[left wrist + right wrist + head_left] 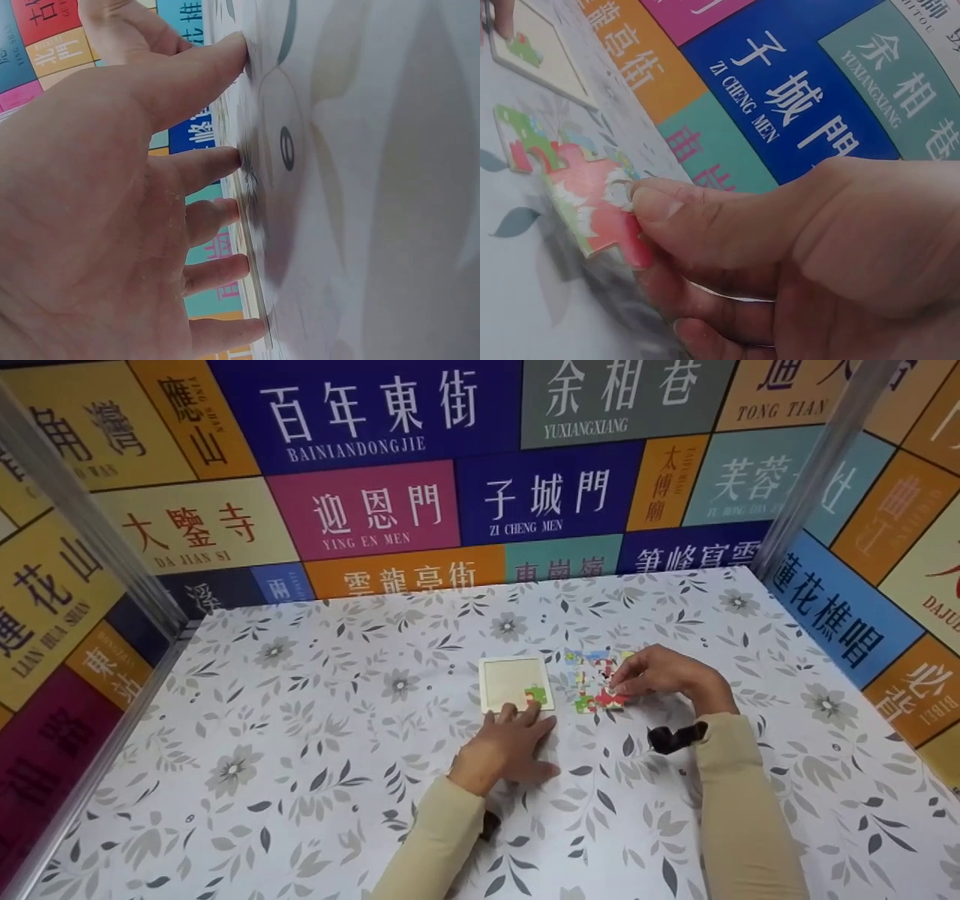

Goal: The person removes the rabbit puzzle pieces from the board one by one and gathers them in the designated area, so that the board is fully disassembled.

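Observation:
A square puzzle tray (506, 679) with a pale rim lies on the patterned cloth, and one green-and-red piece (535, 694) sits in its near right corner. My left hand (510, 746) rests palm down with spread fingers, the fingertips touching the tray's near edge. To the right of the tray is a cluster of colourful puzzle pieces (589, 660). Over that cluster my right hand (664, 671) pinches a red-and-white puzzle piece (592, 199) between thumb and fingers. In the right wrist view the piece is tilted up, close to a green piece (517, 131).
The table is covered by a white cloth (315, 780) with grey leaves and flowers. Colourful sign-printed panels (360, 506) stand behind it and at both sides. Clear posts (817, 457) rise at the far corners. A dark strap (675, 737) hangs at the right wrist.

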Demonstrator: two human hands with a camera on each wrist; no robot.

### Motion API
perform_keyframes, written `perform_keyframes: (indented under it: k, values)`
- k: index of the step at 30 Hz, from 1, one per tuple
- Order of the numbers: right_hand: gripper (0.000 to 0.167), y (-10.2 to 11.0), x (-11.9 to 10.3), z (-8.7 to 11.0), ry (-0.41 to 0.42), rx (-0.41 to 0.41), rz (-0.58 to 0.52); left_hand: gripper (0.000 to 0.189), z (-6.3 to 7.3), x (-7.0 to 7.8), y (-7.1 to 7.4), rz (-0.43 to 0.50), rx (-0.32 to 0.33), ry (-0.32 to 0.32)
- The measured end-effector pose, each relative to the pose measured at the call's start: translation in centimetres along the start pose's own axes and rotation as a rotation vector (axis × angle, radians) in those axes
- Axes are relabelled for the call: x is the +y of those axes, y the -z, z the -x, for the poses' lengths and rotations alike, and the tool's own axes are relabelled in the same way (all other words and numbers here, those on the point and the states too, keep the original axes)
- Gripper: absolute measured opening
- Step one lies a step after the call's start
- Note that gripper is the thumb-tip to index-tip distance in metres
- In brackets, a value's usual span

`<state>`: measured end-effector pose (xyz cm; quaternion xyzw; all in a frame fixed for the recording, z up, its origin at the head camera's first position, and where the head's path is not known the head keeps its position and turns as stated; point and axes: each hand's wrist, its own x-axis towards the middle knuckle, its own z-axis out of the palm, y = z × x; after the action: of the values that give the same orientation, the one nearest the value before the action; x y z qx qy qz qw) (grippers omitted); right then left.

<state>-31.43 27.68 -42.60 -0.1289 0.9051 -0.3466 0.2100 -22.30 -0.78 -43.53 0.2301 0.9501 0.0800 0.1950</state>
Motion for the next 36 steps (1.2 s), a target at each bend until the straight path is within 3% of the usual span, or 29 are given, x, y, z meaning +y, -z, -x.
perform_keyframes:
  k: [14, 23, 31, 36]
  values:
    - [0.017, 0.0, -1.2, -0.4, -0.084, 0.03, 0.065, 0.073, 0.1, -0.3, 0.0, 0.012, 0.014, -0.003]
    - [0.022, -1.4, -3.2, -1.0, -0.005, 0.142, 0.024, 0.07, 0.4, -1.0, 0.8, 0.06, 0.031, -0.05]
    - [0.025, -3.7, -4.6, -2.7, 0.098, 0.228, 0.029, 0.061, 0.7, -3.8, 2.5, 0.122, 0.116, -0.089]
    - [0.028, -5.1, -5.6, -3.5, 0.069, 0.201, 0.033, 0.052, 0.7, -6.5, 2.7, 0.216, 0.131, -0.115]
